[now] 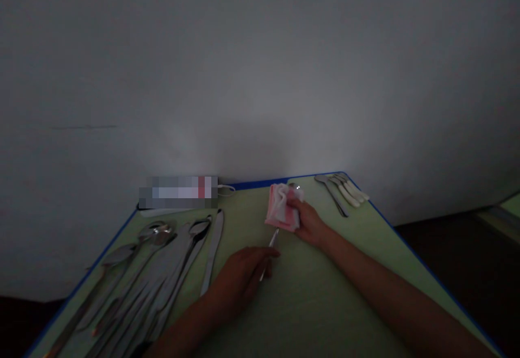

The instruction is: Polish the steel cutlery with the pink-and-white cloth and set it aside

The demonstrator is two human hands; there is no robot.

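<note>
My left hand [247,268] is closed round the thin metal handle of a spoon [273,237], near its lower end. At the other end, my right hand [306,221] grips a pink and white cloth [283,206] that is folded about the spoon's upper part. A bit of the shiny spoon bowl shows above the cloth; the rest of it is hidden. Both hands are over the middle of the pale green table [312,298]. To the left of my left hand lies a table knife [213,252].
Several spoons and other long metal cutlery [162,271] lie side by side on the left. At the far right are a metal spoon [333,194] and several white-handled forks [348,190]. A blurred-out device with a white cable [226,188] stands against the grey wall [260,76].
</note>
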